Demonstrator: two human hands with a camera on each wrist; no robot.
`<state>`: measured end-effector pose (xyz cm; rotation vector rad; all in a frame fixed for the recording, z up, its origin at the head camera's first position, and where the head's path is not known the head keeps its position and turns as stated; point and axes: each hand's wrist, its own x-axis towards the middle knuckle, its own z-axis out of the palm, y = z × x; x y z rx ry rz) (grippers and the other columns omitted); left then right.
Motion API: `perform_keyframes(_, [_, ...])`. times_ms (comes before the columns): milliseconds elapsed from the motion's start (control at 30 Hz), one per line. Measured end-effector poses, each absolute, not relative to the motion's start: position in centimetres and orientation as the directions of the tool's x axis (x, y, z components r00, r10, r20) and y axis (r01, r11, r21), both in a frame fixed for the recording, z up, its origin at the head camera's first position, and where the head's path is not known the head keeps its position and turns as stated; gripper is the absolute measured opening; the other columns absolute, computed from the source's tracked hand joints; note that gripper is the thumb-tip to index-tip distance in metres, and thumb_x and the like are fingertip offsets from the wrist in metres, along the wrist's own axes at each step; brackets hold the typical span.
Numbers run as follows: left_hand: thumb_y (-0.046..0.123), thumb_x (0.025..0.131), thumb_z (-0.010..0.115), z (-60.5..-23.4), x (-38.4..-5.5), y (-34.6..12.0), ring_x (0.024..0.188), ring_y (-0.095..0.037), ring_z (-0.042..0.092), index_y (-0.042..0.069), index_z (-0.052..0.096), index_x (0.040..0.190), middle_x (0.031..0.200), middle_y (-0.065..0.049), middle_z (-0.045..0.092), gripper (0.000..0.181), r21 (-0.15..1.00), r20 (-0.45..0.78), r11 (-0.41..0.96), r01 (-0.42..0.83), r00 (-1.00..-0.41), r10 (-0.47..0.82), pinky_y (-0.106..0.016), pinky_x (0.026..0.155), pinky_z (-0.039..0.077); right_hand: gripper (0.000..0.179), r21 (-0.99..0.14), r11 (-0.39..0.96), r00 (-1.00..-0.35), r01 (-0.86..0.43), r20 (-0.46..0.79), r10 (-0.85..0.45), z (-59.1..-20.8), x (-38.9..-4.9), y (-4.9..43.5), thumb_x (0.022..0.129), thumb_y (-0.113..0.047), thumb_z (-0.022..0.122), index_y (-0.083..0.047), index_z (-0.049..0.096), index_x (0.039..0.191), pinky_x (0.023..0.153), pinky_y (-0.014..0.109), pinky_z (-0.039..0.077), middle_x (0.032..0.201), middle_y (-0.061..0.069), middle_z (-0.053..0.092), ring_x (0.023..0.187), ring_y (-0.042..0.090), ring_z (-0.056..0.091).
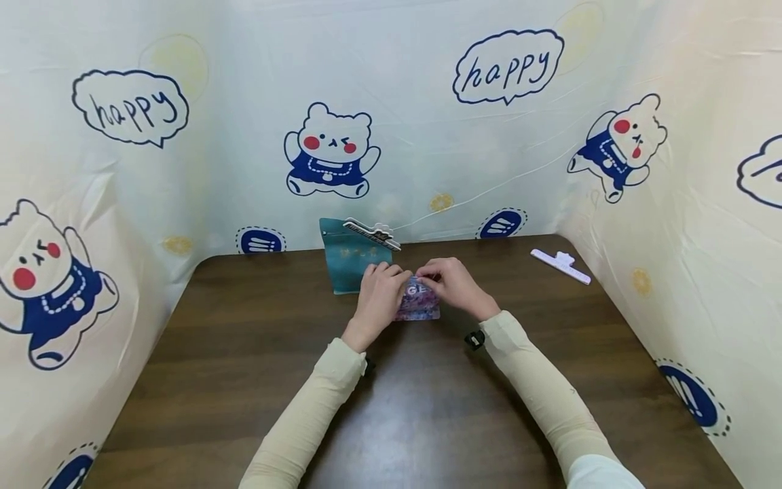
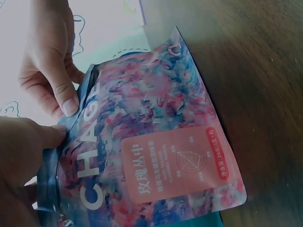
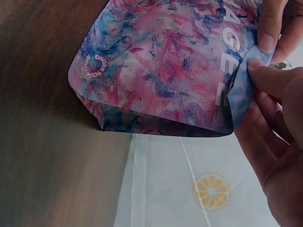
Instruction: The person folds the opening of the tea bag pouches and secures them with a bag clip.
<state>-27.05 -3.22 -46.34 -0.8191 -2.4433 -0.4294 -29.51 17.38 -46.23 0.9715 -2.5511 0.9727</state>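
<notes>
A pink, purple and blue patterned pouch [image 1: 419, 303] with "CHAGEE" lettering stands on the wooden table in front of the person. Its top edge is folded over, which the right wrist view shows as a pale blue flap [image 3: 242, 90]. My left hand [image 1: 382, 293] pinches the pouch's top edge on the left. With thumb and fingers my right hand [image 1: 453, 284] pinches the folded top on the other side. Both thumbs press on the near face of the fold. Just behind the left hand stands a teal pouch [image 1: 351, 261], with a white and black clip [image 1: 373, 234] across its top.
A lilac sealing clip [image 1: 561, 265] lies near the table's back right corner. Printed fabric [image 1: 415, 136] hangs round the back and sides of the table [image 1: 256, 380]. A black wrist device [image 1: 474, 339] sits at the right cuff.
</notes>
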Motion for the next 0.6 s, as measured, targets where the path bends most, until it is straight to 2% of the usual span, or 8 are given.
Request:
perform_keyframes(233, [0.013,0.095,0.073,-46.4,-27.0,-3.0,0.087,-0.025,0.061,0.012,0.081,0.107,0.097,-0.005,0.076,0.015,0.128,0.586,0.778,0.615,-0.680,0.441,-0.039,0.079,0.044,0.009,-0.512,0.545,-0.748,-0.664,0.446,-0.492,-46.4,-29.6,17.4,0.091,-0.003,0.075,-0.006,0.080,0.097,0.073,0.032,0.059,0.092,0.006,0.076,0.080,0.014,0.069])
perform_keyframes(600, [0.017,0.095,0.073,-46.9,-26.9,-2.2,0.080,-0.023,0.058,0.013,0.082,0.101,0.091,-0.003,0.074,0.012,0.119,0.647,0.780,0.614,-0.644,0.409,-0.038,0.075,0.039,0.007,-0.527,0.523,-0.742,-0.670,0.465,-0.483,-46.4,-29.4,17.5,0.091,-0.005,0.075,-0.005,0.080,0.097,0.069,0.031,0.058,0.093,0.007,0.077,0.078,0.013,0.068])
